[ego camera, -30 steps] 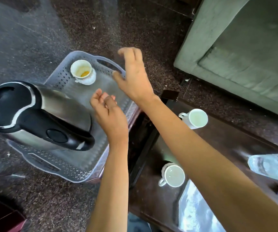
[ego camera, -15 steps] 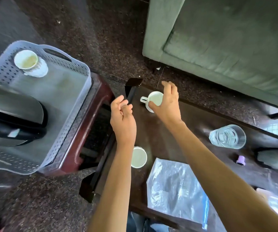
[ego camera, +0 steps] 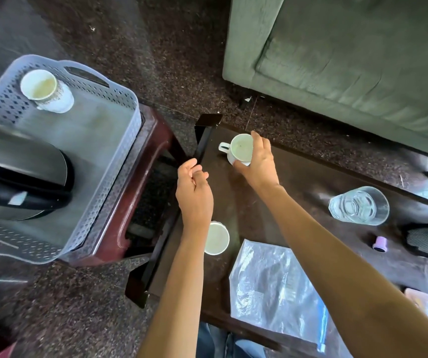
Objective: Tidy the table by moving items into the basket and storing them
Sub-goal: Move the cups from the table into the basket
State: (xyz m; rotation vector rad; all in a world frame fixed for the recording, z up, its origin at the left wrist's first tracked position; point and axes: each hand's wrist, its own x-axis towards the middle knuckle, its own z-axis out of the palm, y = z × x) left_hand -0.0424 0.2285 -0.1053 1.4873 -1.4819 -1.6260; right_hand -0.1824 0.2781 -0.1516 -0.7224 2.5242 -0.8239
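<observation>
The right hand [ego camera: 259,164] grips the far cup [ego camera: 240,148], which stands upright on the dark table [ego camera: 298,182] near its corner at 12 o'clock from the person. The fingers arch over the rim's far side and the thumb presses the near wall, so the cup is pinched between them. Whether it has left the tabletop I cannot tell from this angle. Its handle sticks out toward 9 o'clock, away from the palm and unused.

The left hand [ego camera: 194,195] hovers just beside it at 8 o'clock, fingers loosely curled and holding nothing. A second cup [ego camera: 219,239] sits on the table under that wrist, partly hidden.

The coming move probably turns on one bearing: the basket [ego camera: 120,120] lies at 9 to 10 o'clock from the gripped cup, on the red stool [ego camera: 140,192], across the gap between table and stool. The left hand is nearer the basket, but the right already holds the load. Bare basket floor shows at its near right. The kettle [ego camera: 19,174] fills the 8 o'clock end and a used cup [ego camera: 42,86] stands in the far corner.
</observation>
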